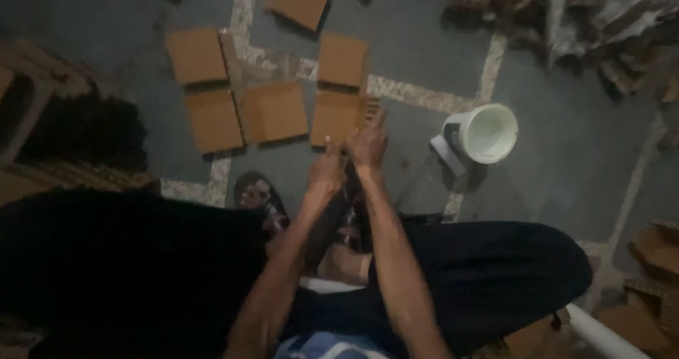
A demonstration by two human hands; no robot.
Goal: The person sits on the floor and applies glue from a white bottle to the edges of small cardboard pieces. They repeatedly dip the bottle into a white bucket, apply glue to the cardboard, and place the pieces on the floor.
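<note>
Left hand and right hand meet, fingers extended and gripping nothing, near the brown cardboard squares; white bucket sits right.

1. The brown squares on the floor looked like matt cardboard.
2. The floor was dull grey stone with rough, speckled pale strips.
3. The white bucket seemed smooth plastic, faintly glossy.
4. The sandal looked rubbery.
</note>
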